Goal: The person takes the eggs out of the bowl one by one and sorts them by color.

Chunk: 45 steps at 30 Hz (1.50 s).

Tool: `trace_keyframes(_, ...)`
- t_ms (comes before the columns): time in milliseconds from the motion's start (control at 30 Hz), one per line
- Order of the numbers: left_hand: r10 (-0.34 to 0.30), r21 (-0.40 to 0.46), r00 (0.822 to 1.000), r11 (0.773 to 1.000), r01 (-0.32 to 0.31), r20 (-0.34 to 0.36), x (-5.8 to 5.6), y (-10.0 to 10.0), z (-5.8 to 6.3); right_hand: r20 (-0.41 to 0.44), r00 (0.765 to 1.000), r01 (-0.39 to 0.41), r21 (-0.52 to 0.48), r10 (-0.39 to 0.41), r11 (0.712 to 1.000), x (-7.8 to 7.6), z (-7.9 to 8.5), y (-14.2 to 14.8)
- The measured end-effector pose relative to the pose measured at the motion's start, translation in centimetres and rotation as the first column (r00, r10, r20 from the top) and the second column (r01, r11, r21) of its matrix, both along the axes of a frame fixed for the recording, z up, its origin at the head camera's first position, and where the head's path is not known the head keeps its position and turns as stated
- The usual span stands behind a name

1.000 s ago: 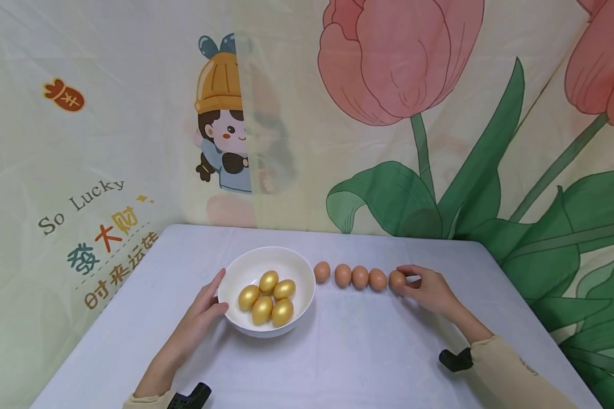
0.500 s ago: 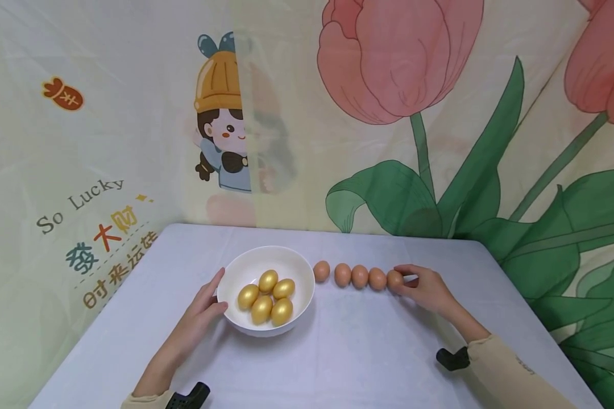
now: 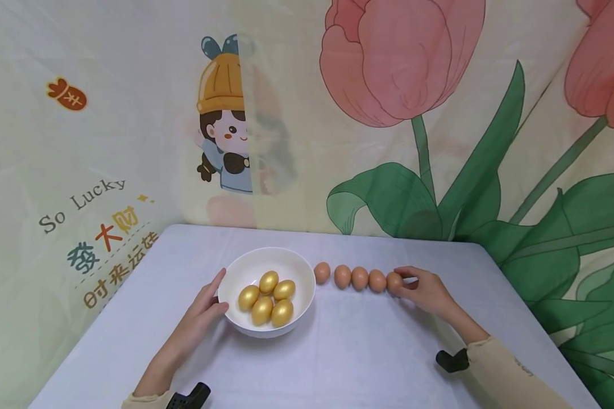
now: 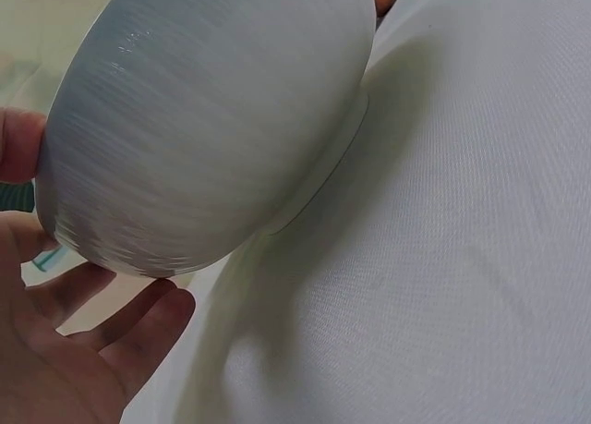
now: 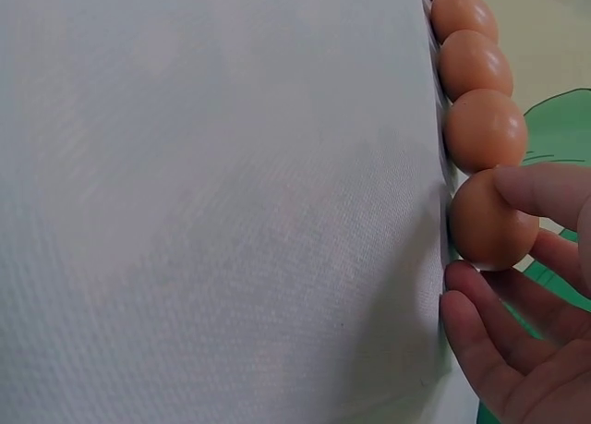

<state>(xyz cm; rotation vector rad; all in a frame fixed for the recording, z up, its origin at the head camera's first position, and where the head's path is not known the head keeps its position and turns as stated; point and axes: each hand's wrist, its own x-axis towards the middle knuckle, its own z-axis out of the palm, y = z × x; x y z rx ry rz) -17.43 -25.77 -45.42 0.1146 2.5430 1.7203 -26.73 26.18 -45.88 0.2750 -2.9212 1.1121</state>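
A white bowl (image 3: 307, 301) stands left of the table's middle with several golden eggs (image 3: 262, 310) inside. My left hand (image 3: 200, 309) holds the bowl by its left side, thumb at the rim; the left wrist view shows fingers (image 4: 157, 327) against the bowl's outer wall (image 4: 212, 128). Several brown eggs (image 3: 360, 278) lie in a row to the right of the bowl. At the right end of that row, my right hand (image 3: 426, 291) pinches the last brown egg (image 5: 492, 223) between thumb and fingers, close against its neighbour (image 5: 485, 130).
A white cloth covers the table (image 3: 337, 363). Behind it hangs a backdrop (image 3: 286, 204) printed with tulips and a cartoon figure. The leftmost brown egg (image 3: 322, 272) sits right at the bowl's rim, slightly apart from the others.
My right hand has shifted slightly left with its brown egg, bringing it up close to the neighbouring egg. My left hand and the bowl have stayed in place.
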Motion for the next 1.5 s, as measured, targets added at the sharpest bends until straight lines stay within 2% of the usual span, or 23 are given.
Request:
trace_keyframes(567,0.002,-0.01,1.0,1.0,-0.002,-0.027,0.0,0.2,0.0,0.031,0.999,-0.01,0.021,0.009,1.0,-0.3,0.0,0.1)
trace_keyframes(967,0.001,0.007,1.0,1.0,-0.001,0.001,0.0,0.1,0.1,0.064,0.997,-0.036,0.019,0.034,0.999,-0.1,0.3,0.1)
trace_keyframes(1133,-0.001,0.013,1.0,1.0,0.001,0.007,-0.1,0.2,0.1,0.066,0.996,-0.059,0.03,0.057,0.998,0.0,1.0,0.3)
trace_keyframes(1300,0.001,0.01,1.0,1.0,-0.001,0.009,-0.2,0.2,0.1,0.018,0.995,-0.098,0.067,0.097,0.993,0.3,2.2,0.6)
trace_keyframes(1500,0.002,-0.003,1.0,1.0,-0.002,-0.017,-0.1,0.1,0.0,-0.104,0.984,-0.131,0.132,0.145,0.983,0.9,4.2,-0.1)
